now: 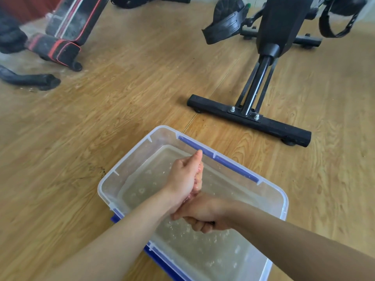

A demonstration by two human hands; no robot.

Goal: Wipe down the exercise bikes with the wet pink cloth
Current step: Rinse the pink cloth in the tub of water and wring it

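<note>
Pink cloth nearly hidden, squeezed between both fists above the water in a clear plastic tub with blue latches. Left hand clenched around its upper end, right hand clenched around the lower end, just beneath. Tub set on wooden floor. Black exercise bike standing near, beyond the tub; red-striped black bench well apart, far left.

Home gym, exercise bike, weight bench
</note>
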